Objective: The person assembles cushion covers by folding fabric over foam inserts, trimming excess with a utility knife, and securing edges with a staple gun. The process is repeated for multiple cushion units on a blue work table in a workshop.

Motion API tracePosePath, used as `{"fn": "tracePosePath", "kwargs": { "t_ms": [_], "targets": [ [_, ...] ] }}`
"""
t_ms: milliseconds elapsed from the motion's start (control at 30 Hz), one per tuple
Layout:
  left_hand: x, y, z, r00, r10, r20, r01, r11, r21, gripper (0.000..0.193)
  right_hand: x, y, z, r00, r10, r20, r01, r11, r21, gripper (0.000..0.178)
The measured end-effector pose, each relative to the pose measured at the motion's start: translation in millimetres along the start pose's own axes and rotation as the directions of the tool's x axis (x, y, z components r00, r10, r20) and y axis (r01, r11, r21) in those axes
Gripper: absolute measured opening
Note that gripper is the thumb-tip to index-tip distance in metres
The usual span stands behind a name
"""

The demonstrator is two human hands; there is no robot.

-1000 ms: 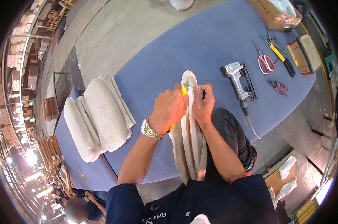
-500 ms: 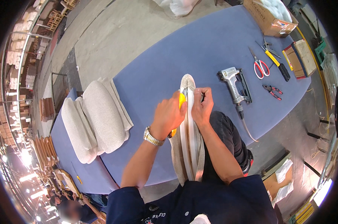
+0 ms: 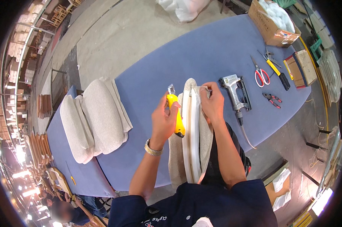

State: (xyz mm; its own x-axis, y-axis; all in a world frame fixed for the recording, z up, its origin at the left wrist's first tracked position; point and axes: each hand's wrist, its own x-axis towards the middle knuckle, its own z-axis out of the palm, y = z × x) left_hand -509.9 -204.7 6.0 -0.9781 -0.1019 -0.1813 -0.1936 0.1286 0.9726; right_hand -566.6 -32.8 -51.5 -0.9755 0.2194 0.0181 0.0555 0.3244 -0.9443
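Left hand (image 3: 164, 120): grasping yellow-handled, metal-tipped tool (image 3: 175, 115), now drawn left, leaving the groove (image 3: 190, 140) uncovered (tip blurred) | right hand (image 3: 213, 104): pinching far end of beige woven flap (image 3: 205, 142) | long fabric-covered piece with white strips (image 3: 195, 147): centre, by blue table (image 3: 148, 98)'s near edge | silver staple gun (image 3: 231, 92): right

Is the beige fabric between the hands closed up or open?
Open: the beige fabric gapes lengthwise, with white strips showing between its two sides.

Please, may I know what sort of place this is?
Probably a furniture or upholstery workshop: a silver staple-gun-like tool with a hose and beige fabric pieces lie on the blue table, and brown wooden parts stand beyond, at left.
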Motion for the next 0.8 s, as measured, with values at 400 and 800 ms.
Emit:
{"fn": "tracePosePath", "kwargs": {
  "t_ms": [400, 800],
  "targets": [
    [-3.8, 34.0, 30.8, 0.945, 0.307, 0.109, -0.325, 0.908, 0.264, 0.029, -61.2, -43.9, -53.3, 0.906, 0.166, 0.388, -0.306, 0.892, 0.333, 0.038],
    [44.0, -21.3, 36.9, 0.862, 0.498, 0.098, -0.433, 0.619, 0.655, 0.020, -67.0, -15.8, -79.8, 0.918, 0.221, 0.330, -0.226, 0.974, -0.024, 0.037]
  ]
}}
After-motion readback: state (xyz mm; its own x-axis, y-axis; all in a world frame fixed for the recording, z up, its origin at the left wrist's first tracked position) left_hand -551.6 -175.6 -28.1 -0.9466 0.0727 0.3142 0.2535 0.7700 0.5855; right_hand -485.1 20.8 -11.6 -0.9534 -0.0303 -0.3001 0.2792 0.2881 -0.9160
